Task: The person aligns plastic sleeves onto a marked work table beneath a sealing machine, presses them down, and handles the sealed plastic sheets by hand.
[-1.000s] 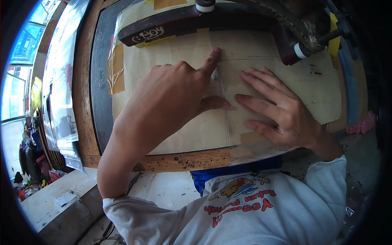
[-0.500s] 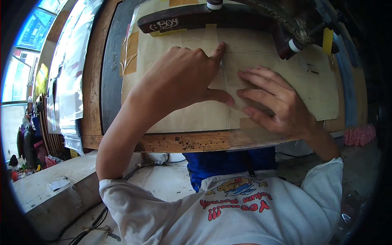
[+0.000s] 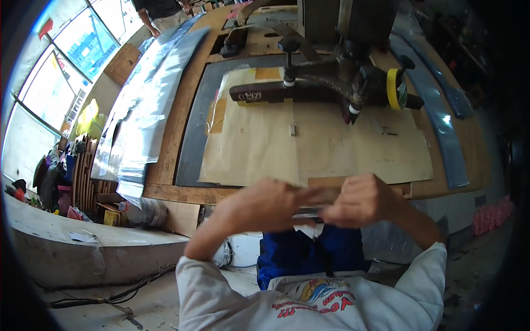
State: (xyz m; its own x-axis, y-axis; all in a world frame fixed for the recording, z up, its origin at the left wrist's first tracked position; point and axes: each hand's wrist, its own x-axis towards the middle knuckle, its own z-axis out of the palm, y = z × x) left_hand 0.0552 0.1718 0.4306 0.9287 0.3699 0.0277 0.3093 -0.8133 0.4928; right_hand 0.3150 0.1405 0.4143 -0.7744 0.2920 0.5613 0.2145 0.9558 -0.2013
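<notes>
Both my hands are close together just off the table's front edge, above my lap. My left hand (image 3: 265, 205) is blurred, its fingers pointing toward the right hand. My right hand (image 3: 359, 201) is curled with the thumb side up. Between them shows a thin, shiny, see-through strip (image 3: 309, 212), seemingly clear plastic, pinched from both sides; blur hides its shape. Beyond the hands lies a flat cream board (image 3: 326, 157) patched with brown tape. A small greyish block (image 3: 293, 129) rests on it.
A dark clamp bar (image 3: 326, 95) with knobs crosses the board's far part; a yellow-rimmed tape roll (image 3: 393, 89) hangs there. Clear plastic sheets (image 3: 146, 121) lie on the left, bluish strips (image 3: 441, 132) on the right. Another person (image 3: 160, 14) stands at the far left.
My hands have come off the board and drawn back toward my body, closing in on each other. The view has tilted up, showing more of the table and the small block.
</notes>
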